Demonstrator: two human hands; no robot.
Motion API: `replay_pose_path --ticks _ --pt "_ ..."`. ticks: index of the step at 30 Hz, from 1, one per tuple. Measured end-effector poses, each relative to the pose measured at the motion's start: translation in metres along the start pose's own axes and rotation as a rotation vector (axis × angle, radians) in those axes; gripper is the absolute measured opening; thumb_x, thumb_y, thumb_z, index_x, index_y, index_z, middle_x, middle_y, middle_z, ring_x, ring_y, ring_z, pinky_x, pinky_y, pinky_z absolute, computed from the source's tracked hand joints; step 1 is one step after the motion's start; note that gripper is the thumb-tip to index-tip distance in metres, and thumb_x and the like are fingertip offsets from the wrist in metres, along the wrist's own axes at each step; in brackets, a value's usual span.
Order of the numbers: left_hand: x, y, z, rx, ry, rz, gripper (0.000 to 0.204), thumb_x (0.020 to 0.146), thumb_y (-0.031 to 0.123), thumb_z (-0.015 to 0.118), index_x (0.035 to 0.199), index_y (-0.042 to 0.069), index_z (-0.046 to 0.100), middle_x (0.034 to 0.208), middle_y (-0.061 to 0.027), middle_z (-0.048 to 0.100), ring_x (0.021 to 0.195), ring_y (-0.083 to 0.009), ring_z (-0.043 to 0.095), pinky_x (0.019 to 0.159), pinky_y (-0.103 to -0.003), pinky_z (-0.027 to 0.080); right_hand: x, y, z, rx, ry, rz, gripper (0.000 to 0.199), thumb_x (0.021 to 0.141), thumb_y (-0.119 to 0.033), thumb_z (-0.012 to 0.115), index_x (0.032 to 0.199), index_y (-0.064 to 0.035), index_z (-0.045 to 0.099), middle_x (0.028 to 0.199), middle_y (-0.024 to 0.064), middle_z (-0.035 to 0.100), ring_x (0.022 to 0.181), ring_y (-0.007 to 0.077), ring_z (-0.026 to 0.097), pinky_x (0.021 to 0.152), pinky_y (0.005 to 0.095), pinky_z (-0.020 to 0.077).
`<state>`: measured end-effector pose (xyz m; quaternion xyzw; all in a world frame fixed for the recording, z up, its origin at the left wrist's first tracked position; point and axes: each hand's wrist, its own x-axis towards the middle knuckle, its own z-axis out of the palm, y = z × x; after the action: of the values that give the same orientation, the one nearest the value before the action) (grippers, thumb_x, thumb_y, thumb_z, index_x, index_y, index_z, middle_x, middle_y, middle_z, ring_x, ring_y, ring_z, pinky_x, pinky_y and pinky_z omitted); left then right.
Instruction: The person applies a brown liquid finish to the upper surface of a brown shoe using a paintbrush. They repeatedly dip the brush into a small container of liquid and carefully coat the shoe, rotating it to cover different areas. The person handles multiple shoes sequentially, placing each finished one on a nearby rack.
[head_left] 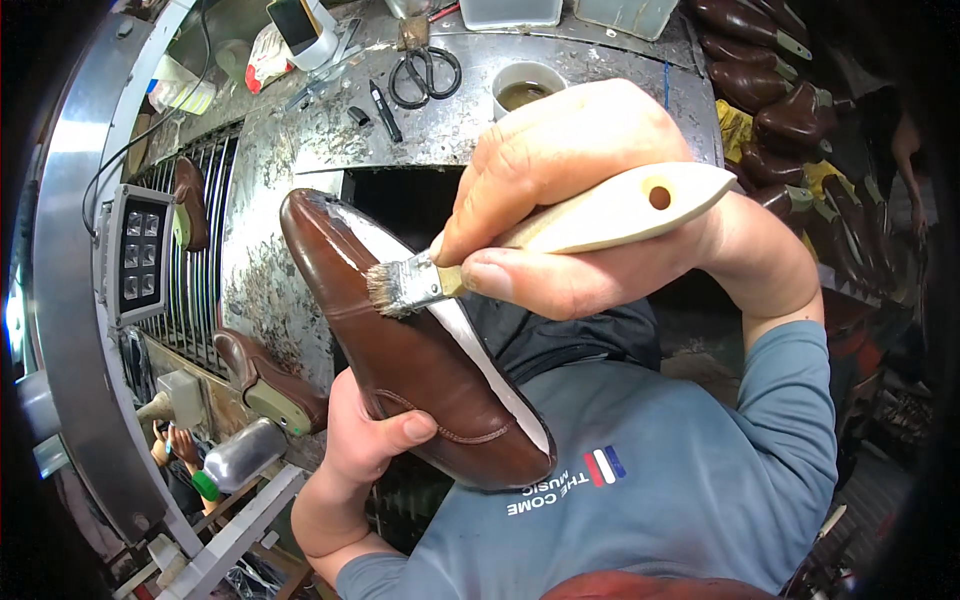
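My left hand (368, 428) is wrapped round a brown leather shoe (400, 355) near its heel end, thumb pressed on the upper. The shoe lies slanted over my lap, toe toward the far left, with a white strip along its right lower edge. Between thumb and fingers, my right hand (575, 140) pinches a flat paintbrush (610, 212) with a pale wooden handle and a metal ferrule. Its worn bristles touch the shoe beside the white strip, around the forefoot. Beyond the right hand stands a white cup (498, 92) of murky liquid, partly covered by that hand.
On the stained metal bench (265, 190) lie black scissors (425, 78) and a black marker (386, 112). Brown shoes (190, 205) rest at the left near a lamp panel (138, 255). More shoes (800, 120) pile up at the right. A green-capped bottle (245, 455) lies lower left.
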<state>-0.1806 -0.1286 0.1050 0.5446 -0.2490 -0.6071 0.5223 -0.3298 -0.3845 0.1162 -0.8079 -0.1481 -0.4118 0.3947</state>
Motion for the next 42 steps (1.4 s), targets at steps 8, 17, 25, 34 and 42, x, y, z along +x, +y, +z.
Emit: replay_pose_path --ticks 8,17,25,34,42 --pt "0.001 -0.008 0.0 -0.132 0.057 0.01 0.077 0.085 0.048 0.079 0.132 -0.007 0.053 0.121 -0.0139 0.067 0.108 -0.0226 0.066 0.096 -0.037 0.052 -0.015 -0.003 0.011 0.074 -0.047 0.067 0.011 0.079 -0.007 0.077 0.086 0.0001 0.073 0.076 0.0112 0.073 0.063 0.0241 0.072 0.058 0.0326 0.0592" --pt "0.001 -0.02 -0.02 -0.165 0.077 0.002 0.08 0.091 0.049 0.071 0.14 -0.009 0.045 0.129 -0.02 0.062 0.114 -0.0276 0.065 0.099 -0.04 0.052 -0.031 -0.013 0.02 0.278 -0.126 0.157 0.009 0.08 -0.005 0.076 0.084 0.0022 0.073 0.074 0.0118 0.071 0.061 0.0234 0.071 0.054 0.0308 0.0582" --pt "0.002 -0.046 -0.036 -0.274 0.037 0.049 0.07 0.1 0.049 0.057 0.145 -0.002 0.044 0.135 -0.0172 0.06 0.119 -0.029 0.062 0.103 -0.045 0.051 -0.039 -0.008 -0.002 0.342 -0.136 0.307 0.015 0.084 -0.012 0.078 0.091 0.0005 0.074 0.079 0.0095 0.074 0.068 0.0167 0.071 0.061 0.0286 0.0567" --pt "0.002 -0.075 -0.054 -0.357 0.012 0.073 0.063 0.107 0.05 0.041 0.148 0.002 0.042 0.142 -0.0159 0.056 0.127 -0.0304 0.058 0.108 -0.048 0.047 -0.088 0.101 -0.061 -0.864 -0.145 0.634 0.019 0.085 -0.028 0.075 0.097 -0.0128 0.076 0.089 0.0071 0.074 0.083 0.0263 0.071 0.074 0.0371 0.0563" --pt "0.004 -0.071 -0.051 -0.381 0.06 0.068 0.062 0.107 0.05 0.038 0.148 0.003 0.043 0.14 -0.0149 0.057 0.124 -0.0293 0.059 0.107 -0.046 0.048 -0.079 0.098 -0.06 -0.852 -0.039 0.535 0.018 0.083 -0.026 0.078 0.096 -0.0132 0.076 0.093 0.0064 0.072 0.089 0.0291 0.07 0.077 0.0368 0.0564"
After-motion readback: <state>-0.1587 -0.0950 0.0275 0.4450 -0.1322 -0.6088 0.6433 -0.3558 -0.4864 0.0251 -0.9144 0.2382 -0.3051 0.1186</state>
